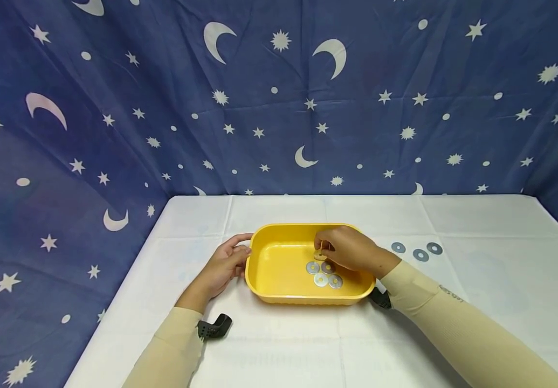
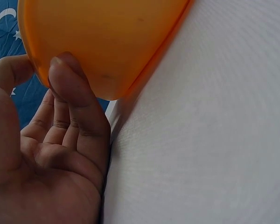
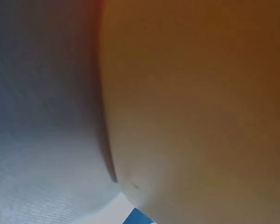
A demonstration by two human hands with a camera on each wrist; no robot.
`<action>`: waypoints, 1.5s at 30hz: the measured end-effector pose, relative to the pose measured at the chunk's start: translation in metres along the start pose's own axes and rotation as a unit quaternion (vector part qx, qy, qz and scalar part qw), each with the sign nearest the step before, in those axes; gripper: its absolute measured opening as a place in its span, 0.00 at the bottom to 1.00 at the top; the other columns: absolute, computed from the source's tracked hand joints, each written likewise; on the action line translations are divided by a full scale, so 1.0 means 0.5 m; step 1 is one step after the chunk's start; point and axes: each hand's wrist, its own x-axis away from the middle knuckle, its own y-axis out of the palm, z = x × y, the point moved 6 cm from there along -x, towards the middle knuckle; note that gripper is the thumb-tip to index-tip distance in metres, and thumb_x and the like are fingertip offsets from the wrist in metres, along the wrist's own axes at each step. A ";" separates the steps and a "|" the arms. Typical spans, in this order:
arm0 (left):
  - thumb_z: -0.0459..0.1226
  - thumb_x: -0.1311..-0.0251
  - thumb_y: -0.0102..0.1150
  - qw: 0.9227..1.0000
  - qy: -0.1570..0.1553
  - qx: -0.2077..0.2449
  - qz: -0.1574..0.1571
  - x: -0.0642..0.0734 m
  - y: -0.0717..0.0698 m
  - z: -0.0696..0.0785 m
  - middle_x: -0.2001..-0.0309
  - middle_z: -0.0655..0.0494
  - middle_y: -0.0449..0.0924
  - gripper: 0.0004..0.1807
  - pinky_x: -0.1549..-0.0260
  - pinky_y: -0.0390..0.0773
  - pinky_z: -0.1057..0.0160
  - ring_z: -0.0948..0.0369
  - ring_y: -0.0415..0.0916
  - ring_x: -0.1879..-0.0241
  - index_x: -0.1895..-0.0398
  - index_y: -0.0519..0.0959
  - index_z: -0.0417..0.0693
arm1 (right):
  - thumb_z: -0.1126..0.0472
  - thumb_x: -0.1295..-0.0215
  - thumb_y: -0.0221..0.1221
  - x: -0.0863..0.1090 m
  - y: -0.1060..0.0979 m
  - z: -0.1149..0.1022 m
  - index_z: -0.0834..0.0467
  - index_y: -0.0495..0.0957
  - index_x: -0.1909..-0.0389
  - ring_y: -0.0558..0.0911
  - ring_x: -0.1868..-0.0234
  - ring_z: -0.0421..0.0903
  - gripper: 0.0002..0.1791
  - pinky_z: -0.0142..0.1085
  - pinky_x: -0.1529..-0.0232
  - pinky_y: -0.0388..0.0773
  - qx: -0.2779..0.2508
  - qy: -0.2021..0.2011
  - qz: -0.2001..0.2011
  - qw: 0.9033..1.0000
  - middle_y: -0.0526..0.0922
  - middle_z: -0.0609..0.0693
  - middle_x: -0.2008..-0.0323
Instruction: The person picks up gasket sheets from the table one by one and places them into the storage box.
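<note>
A yellow plastic tub (image 1: 279, 298) stands on the table between both hands. At its left end my left hand (image 1: 222, 267) grips the rim; in the left wrist view the thumb (image 2: 18, 70) meets the edge and a bent fingertip lies on the outer wall. Reaching over the right side, my right hand (image 1: 349, 248) pinches a metal washer (image 1: 319, 256) low inside the tub. Several silver washers (image 1: 321, 279) lie flat on the tub floor just below that hand. The right wrist view is filled mostly by the tub's outer wall (image 3: 191, 112), and the hand is hidden there.
Three grey washers lie on the white cloth right of the tub, one of them a dark washer (image 1: 421, 255). A blue curtain (image 1: 269, 124) with moons and stars hangs behind the table (image 1: 283, 345). Black wrist mounts (image 1: 215, 326) sit under both forearms.
</note>
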 end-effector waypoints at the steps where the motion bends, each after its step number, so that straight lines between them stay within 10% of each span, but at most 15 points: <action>1: 0.37 0.29 0.52 1.000 0.000 0.000 0.000 0.000 0.000 0.001 0.60 0.55 0.79 0.28 0.76 0.76 0.70 0.65 0.74 0.75 0.28 0.62 0.45 | 0.63 0.36 0.64 0.000 -0.001 -0.001 0.53 0.82 0.63 0.76 0.75 0.36 0.03 0.32 0.66 0.76 0.011 -0.002 0.006 1.000 0.83 0.42 0.72; 12: 0.38 0.29 0.53 1.000 -0.004 -0.002 0.004 -0.002 -0.001 0.000 0.59 0.55 0.79 0.27 0.75 0.76 0.70 0.65 0.74 0.74 0.28 0.63 0.47 | 0.63 0.34 0.63 0.002 0.002 -0.012 0.53 0.82 0.63 0.75 0.72 0.37 0.02 0.33 0.62 0.78 0.098 -0.021 0.026 0.995 0.83 0.41 0.70; 32: 0.37 0.29 0.53 1.000 -0.006 0.001 0.007 -0.004 -0.001 0.000 0.59 0.54 0.79 0.26 0.76 0.76 0.70 0.65 0.73 0.75 0.29 0.64 0.49 | 0.66 0.33 0.58 0.007 -0.004 -0.007 0.52 0.83 0.65 0.75 0.73 0.37 0.07 0.34 0.60 0.79 0.080 -0.007 0.045 0.996 0.79 0.38 0.76; 45: 0.37 0.29 0.52 1.000 0.001 0.004 -0.006 -0.002 0.001 -0.001 0.60 0.56 0.80 0.27 0.76 0.75 0.69 0.65 0.72 0.76 0.28 0.62 0.47 | 0.68 0.34 0.60 0.090 -0.085 0.005 0.58 0.83 0.55 0.79 0.62 0.44 0.09 0.42 0.59 0.84 -0.044 -0.025 0.221 0.974 0.86 0.51 0.59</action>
